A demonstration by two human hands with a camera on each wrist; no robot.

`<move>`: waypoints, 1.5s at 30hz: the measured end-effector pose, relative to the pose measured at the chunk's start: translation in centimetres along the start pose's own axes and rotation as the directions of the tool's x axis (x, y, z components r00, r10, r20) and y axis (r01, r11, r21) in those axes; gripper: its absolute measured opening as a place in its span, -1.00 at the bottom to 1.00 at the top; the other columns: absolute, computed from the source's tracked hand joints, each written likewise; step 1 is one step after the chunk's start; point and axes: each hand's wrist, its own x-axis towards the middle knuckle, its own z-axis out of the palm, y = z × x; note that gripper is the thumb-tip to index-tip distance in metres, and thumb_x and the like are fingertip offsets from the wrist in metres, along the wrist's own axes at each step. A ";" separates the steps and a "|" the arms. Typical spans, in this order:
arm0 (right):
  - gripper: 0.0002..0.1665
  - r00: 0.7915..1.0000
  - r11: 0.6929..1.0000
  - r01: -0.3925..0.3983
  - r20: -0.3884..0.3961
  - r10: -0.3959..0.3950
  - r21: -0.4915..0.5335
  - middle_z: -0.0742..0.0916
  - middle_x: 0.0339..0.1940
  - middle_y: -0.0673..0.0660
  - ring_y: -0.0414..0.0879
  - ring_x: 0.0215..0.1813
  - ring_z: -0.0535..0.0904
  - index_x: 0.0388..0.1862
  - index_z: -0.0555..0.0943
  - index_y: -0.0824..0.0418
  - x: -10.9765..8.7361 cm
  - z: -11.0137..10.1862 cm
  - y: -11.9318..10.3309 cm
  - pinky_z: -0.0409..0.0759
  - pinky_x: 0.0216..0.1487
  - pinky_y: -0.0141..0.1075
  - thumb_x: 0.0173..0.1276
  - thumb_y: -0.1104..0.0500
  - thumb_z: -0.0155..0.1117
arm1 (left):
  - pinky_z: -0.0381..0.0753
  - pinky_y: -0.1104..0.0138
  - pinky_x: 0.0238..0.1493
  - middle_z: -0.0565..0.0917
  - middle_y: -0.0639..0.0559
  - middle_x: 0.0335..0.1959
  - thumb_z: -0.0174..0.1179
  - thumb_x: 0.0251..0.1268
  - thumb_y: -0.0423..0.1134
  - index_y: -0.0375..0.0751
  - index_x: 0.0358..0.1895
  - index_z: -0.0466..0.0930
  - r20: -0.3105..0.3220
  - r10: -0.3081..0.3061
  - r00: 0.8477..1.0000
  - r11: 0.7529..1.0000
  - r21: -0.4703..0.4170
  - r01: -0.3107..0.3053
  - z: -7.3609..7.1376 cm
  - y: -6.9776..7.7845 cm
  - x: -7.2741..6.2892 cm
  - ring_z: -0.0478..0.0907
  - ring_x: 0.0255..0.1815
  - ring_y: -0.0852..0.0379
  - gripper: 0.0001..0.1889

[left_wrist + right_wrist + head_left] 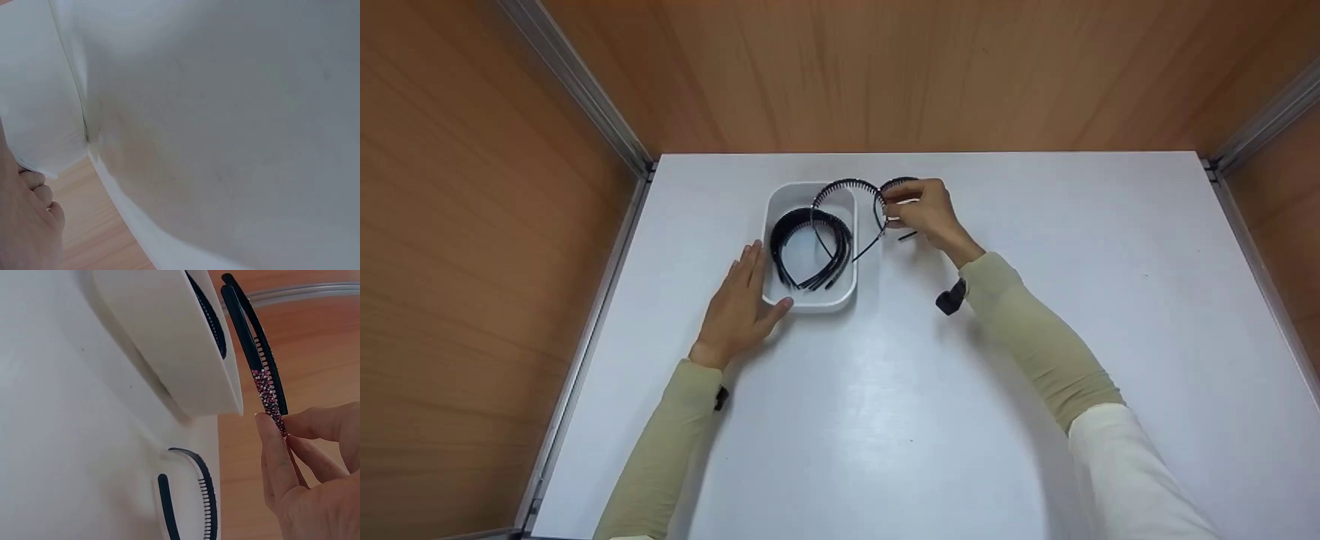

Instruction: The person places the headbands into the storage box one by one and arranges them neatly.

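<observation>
My right hand (928, 214) pinches a black toothed headband (847, 182) by its side and holds it over the right part of a white plastic container (819, 307). Pink and white glitter covers part of this headband in the right wrist view, where thumb and fingertips grip it. Inside the container lies a nested bunch of black headbands (841, 238). A further black headband (209, 500) rests on the table right of the container, partly hidden behind my right hand in the head view. My left hand (733, 309) rests against the container's left side, fingers straight, thumb at the near corner.
The white table (885, 420) carries the container near its back edge. Wooden panels (870, 75) rise behind and at both sides, joined by metal corner posts (585, 82). A dark wrist device (951, 297) hangs under the right sleeve.
</observation>
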 end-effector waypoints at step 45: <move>-0.70 0.998 0.998 0.055 0.001 -0.055 0.016 0.78 -0.12 0.26 -0.11 -0.25 0.75 -0.01 0.79 0.45 0.0 7.6 0.2 0.86 -0.19 -0.30 0.25 0.47 0.45 | -0.20 0.11 0.82 -0.12 -0.17 0.81 0.02 0.61 0.33 -0.29 0.76 -0.22 0.038 -0.015 0.999 1.000 0.008 0.014 0.1 -0.4 0.3 -0.21 0.83 -0.10 0.04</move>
